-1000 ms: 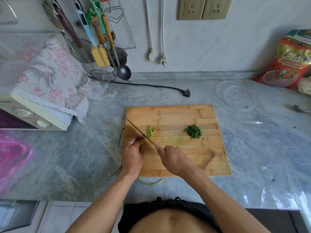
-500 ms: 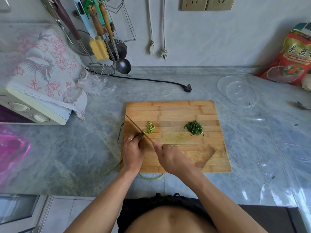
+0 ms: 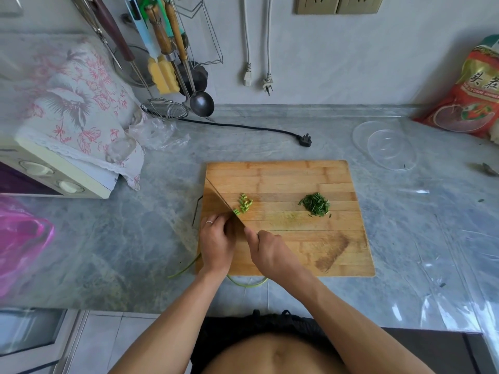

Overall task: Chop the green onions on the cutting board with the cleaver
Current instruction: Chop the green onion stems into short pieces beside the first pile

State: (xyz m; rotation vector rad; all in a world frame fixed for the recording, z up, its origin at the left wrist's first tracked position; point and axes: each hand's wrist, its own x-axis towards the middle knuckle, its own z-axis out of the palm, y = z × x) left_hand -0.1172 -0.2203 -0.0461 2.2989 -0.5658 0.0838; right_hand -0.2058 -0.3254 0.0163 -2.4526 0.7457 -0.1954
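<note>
Currently: pale green cut onion pieces (image 3: 245, 205) lie on the rectangular bamboo cutting board (image 3: 297, 179), beside the steel cleaver (image 3: 220, 199). Right hand (image 3: 272, 252) grips the cleaver's handle; left hand (image 3: 217, 241), fingers curled, pins the uncut stalks. Dark green chopped pile (image 3: 315, 204) sits farther right. Grey marble table (image 3: 270, 141) carries all.
</note>
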